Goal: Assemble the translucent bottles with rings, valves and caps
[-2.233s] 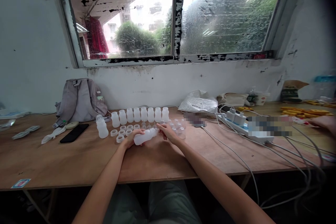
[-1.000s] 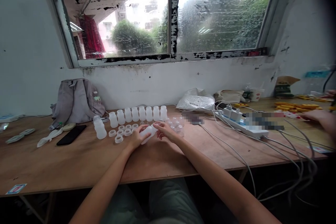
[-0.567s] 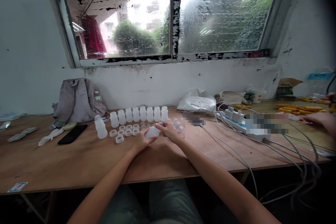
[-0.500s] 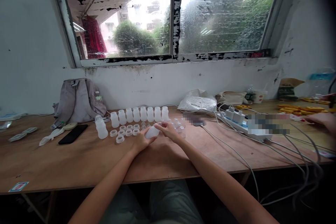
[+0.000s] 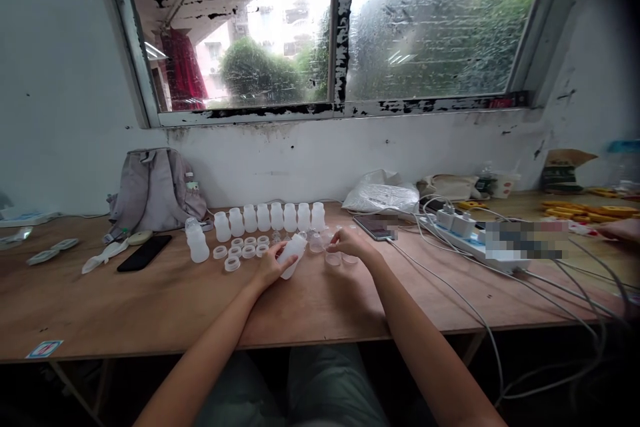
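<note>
My left hand [image 5: 271, 267] is wrapped round a frosted white baby bottle [image 5: 291, 255], which leans to the right just above the table. My right hand [image 5: 353, 245] is over a group of clear plastic caps [image 5: 317, 242]; its fingertips are drawn together, and what they hold, if anything, I cannot make out. Left of my hands lie several white screw rings [image 5: 233, 263]. Behind them stands a row of frosted bottles [image 5: 263, 217] without tops. One assembled baby bottle [image 5: 197, 240] with a clear cap stands apart at the left.
A black phone [image 5: 145, 253] and a grey backpack [image 5: 157, 190] are at the left. To the right are a cabled phone [image 5: 373, 227], a white power strip [image 5: 470, 243] with loose cables, and a plastic bag [image 5: 383, 193]. Another person's hand [image 5: 620, 229] shows at the far right.
My right hand has left the bottle and moved right to the clear caps. In my left hand the bottle is now more upright, and its top shows.
</note>
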`<state>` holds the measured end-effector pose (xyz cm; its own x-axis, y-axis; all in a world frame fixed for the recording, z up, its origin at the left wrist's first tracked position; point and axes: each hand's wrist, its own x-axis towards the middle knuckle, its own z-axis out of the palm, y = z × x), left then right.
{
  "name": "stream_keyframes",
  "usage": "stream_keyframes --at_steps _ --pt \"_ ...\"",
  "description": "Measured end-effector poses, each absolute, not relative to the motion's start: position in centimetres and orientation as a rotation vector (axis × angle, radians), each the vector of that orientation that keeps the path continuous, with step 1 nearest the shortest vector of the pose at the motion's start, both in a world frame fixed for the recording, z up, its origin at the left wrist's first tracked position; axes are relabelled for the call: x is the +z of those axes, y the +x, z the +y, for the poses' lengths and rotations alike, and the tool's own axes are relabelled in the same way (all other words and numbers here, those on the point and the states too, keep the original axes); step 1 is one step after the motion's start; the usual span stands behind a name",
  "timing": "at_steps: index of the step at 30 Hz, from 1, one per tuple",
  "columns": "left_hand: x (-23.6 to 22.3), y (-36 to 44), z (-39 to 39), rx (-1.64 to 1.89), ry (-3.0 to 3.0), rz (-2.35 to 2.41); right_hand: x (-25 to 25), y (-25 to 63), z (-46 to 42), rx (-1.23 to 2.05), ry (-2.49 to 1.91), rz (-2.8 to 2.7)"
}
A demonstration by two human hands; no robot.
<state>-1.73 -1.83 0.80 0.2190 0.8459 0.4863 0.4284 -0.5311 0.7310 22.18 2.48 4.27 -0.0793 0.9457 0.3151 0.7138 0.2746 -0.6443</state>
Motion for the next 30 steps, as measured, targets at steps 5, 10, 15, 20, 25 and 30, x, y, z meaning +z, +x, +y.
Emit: stream_keyframes --at_steps 5,10,15,20,25,30 --pt "0.5 -1.7 -1.8 1.257 2.071 1.135 5.5 21.2 2.0 0.273 -1.372 -1.566" --pt "0.4 -1.6 -1.7 1.24 2.085 1.1 5.5 19.7 1.3 0.195 -1.187 -1.44" --pt "0.4 -1.5 -1.7 1.215 2.114 1.078 4.7 18.6 1.3 0.231 -1.117 -1.53" --pt "0.2 -1.5 -1.7 1.171 2.154 1.104 4.4 18.4 1.5 0.265 -1.084 -1.568" --pt "0.2 -1.5 -1.7 1.158 2.179 1.107 4.3 18.3 1.5 0.265 -1.079 -1.573" --pt "0.4 -1.4 -1.8 1.127 2.227 1.123 4.3 18.2 1.5 0.236 -1.107 -1.547"
